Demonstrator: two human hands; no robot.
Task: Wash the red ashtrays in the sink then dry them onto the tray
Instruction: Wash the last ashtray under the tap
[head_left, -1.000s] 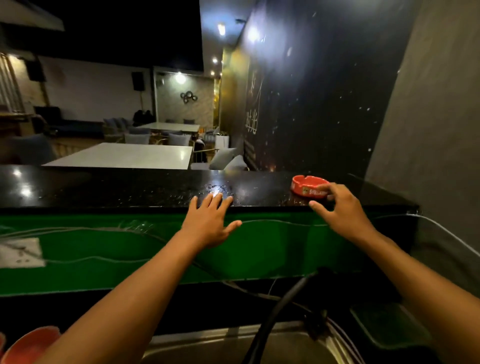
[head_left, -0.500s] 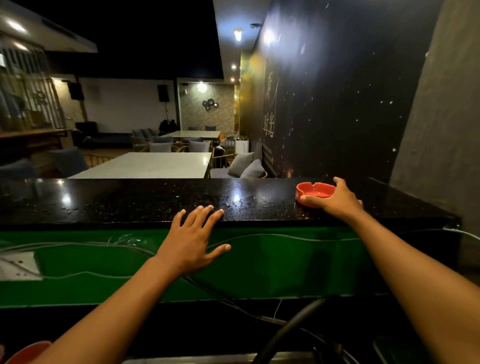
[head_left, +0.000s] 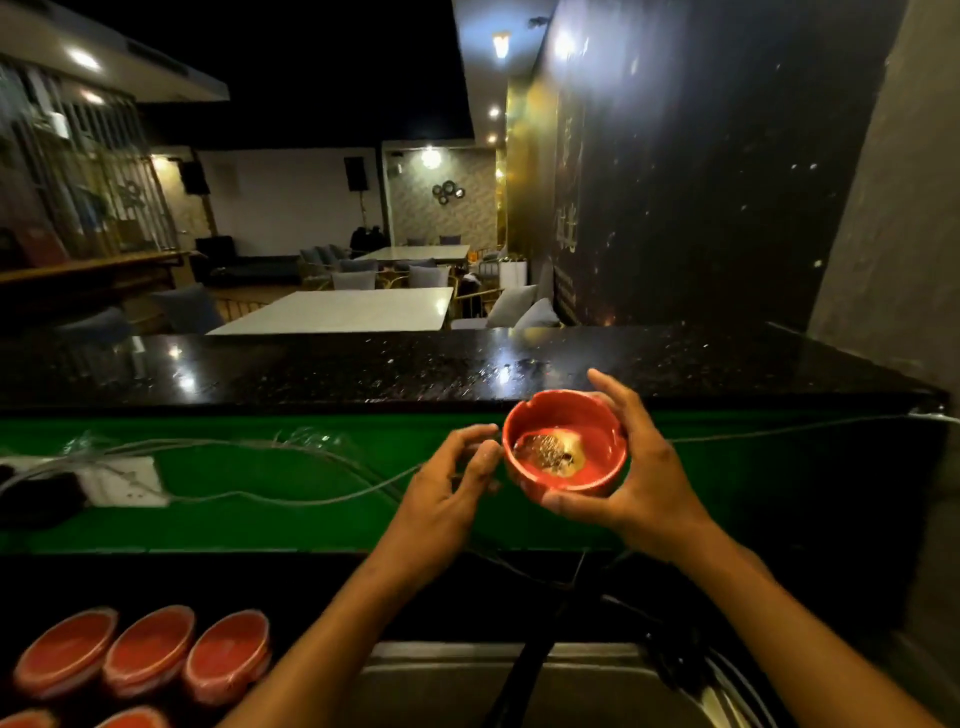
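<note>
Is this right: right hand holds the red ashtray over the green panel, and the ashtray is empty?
Not empty. The head view shows the ashtray, held by the right hand in front of the green panel, with crumpled, shiny waste and pale residue in its bowl. The rest stands.

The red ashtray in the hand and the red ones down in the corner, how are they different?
The held ashtray is open side up, with dirty liquid and bits inside; the ashtrays at the lower left lie upside down, showing flat bottoms. The held one is alone, gripped by the right hand, with the left hand at its rim; the others sit side by side, untouched. All are round and red.
</note>
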